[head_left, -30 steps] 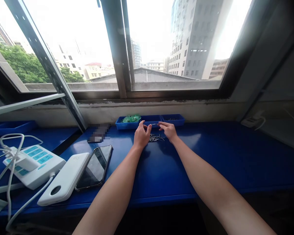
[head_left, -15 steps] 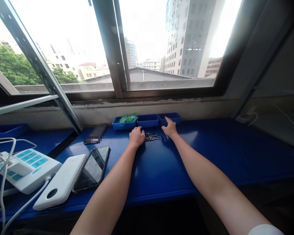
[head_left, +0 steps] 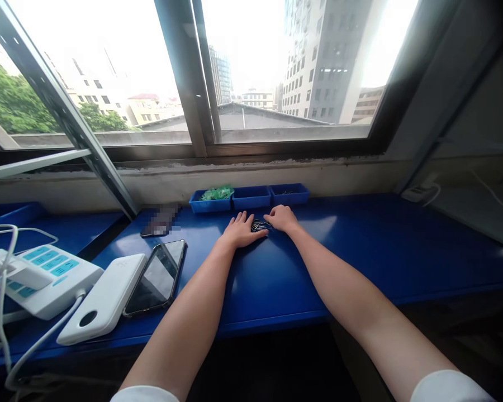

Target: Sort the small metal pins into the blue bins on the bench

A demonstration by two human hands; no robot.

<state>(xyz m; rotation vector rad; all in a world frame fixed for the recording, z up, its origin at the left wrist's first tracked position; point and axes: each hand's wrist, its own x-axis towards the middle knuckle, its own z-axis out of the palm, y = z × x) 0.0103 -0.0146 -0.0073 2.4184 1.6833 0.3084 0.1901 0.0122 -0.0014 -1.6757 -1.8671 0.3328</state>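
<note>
A small pile of thin, dark metal pieces that look like screws lies on the blue tabletop between my hands. My left hand rests flat at the pile's left, fingers spread and thumb stretched along its near side. From the right, my right hand bends over the pile's edge. Its fingers are curled together, and whatever is between the fingertips is hidden. Behind the hands stand three blue bins: the left bin holds green plastic wrapping, the middle bin shows bare walls, and the right bin contains small dark pieces.
At left on the blue table lie a phone, a white power bank and a power strip with looped cables. A blurred dark item sits behind the phone. A metal shelf post rises near the window.
My right hand has come back from over the right bin to the pile, its fingers curling in. My left hand has flattened and spread beside the pile. The view has tilted slightly down.
</note>
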